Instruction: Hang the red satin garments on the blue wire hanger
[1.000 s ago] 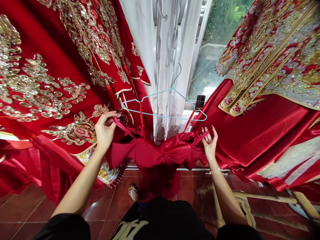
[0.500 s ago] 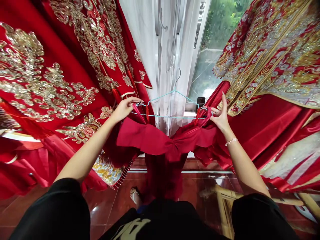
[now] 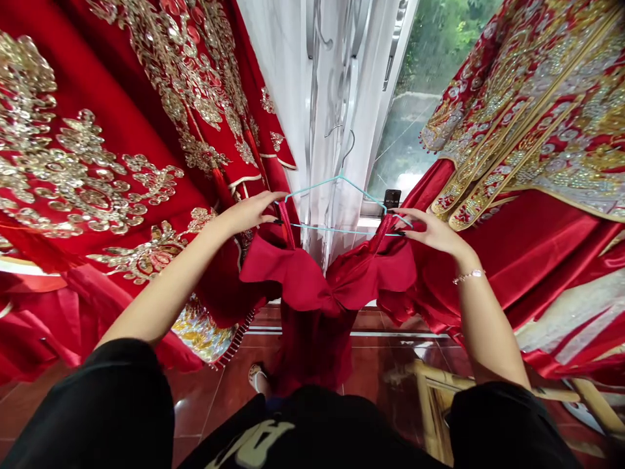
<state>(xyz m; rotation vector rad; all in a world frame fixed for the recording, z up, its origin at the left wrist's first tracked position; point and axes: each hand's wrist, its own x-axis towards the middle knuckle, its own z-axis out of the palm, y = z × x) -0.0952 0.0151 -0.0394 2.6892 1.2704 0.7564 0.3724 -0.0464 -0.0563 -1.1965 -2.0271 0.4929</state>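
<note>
Red satin dress (image 3: 312, 286), hanging by thin straps (image 3: 286, 218) from a light-blue wire hanger (image 3: 315, 187), before a sheer white curtain (image 3: 327, 98). Left hand (image 3: 249, 213) and right hand (image 3: 434, 233): fingers extended, curved at the hanger's ends beside the straps; any grip cannot be told. Gold-embroidered red robes (image 3: 97, 130) flank both sides.
</note>
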